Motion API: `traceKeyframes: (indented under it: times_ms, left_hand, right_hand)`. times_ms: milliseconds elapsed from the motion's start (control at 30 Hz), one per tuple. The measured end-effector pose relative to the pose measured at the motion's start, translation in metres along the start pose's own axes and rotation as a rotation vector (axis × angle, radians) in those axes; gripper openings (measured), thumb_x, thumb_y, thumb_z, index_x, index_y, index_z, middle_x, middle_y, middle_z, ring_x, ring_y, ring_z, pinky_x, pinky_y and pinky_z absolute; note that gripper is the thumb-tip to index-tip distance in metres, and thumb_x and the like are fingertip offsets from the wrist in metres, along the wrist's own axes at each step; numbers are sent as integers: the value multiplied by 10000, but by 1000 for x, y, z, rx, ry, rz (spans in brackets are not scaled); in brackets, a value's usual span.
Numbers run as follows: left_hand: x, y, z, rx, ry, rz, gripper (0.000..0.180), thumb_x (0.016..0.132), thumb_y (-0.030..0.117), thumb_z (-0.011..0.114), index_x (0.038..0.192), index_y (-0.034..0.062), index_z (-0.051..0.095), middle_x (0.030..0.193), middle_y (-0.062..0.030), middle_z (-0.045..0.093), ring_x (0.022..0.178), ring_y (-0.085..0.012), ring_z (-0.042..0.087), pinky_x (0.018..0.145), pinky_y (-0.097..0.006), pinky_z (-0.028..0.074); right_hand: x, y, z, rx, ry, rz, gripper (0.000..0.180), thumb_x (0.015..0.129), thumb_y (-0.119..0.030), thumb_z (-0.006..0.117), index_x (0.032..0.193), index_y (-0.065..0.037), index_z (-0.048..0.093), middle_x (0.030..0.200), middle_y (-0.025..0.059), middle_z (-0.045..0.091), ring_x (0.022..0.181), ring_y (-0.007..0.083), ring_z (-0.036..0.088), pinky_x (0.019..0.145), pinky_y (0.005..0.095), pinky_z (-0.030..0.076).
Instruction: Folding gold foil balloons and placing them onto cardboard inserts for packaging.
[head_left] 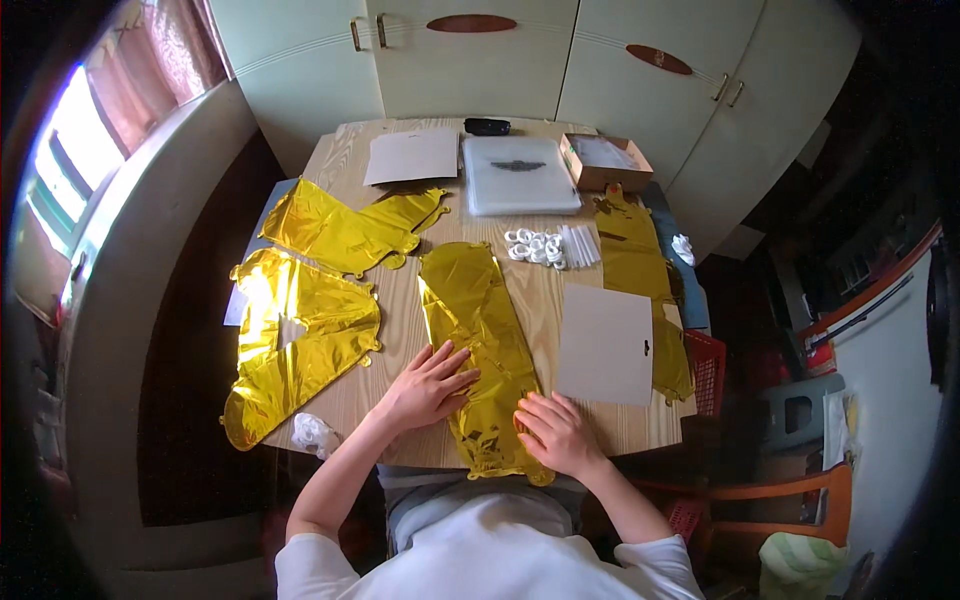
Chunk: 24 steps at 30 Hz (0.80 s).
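A flat gold foil balloon (482, 325) lies lengthwise before me, its near end at the table's front edge. My left hand (432, 382) rests on its left side, open, with fingers spread over the foil. At the lower right edge my right hand (556, 432) lies open, fingertips touching the foil. Neither hand grips anything. To the right is a white card (604, 345) with a small slot, partly over another gold foil balloon (634, 250). Two more flat gold foil pieces, one angular (345, 230) and one broad (310, 340), lie on the left.
Behind the balloon are white ribbon rolls (535, 247) and white straws (579, 246). Farther back stand white cards (412, 157), a stack of clear bags (520, 178), a black object (487, 127) and a cardboard box (604, 162). Crumpled white tissue (315, 435) sits front left.
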<state>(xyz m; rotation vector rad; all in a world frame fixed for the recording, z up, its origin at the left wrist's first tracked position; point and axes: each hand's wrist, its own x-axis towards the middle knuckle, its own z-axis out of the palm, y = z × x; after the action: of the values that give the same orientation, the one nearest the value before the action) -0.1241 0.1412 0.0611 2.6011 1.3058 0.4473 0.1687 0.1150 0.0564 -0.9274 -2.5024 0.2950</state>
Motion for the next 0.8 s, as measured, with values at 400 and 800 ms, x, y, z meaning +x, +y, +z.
traceKeyframes:
  times_ms: [400, 800]
  left_hand:
    - [-4, 1, -3, 77, -119, -71, 692, 906, 535, 550, 1476, 177, 390, 1529, -161, 339, 1439, -389, 242, 1173, -536, 160]
    - [-1, 3, -6, 82, -119, -66, 644, 928, 487, 542, 1456, 142, 415, 1538, -142, 327, 1445, -364, 243, 1171, -539, 168]
  right_hand:
    - [1, -1, -3, 80, -14, 25, 323, 857, -213, 676, 1137, -55, 652, 1244, 110, 613, 1232, 270, 538, 1093, 468, 356]
    - [-1, 12, -14, 25, 48, 92, 302, 882, -203, 637, 1149, -64, 654, 1234, 96, 612, 1228, 262, 535, 1092, 465, 365]
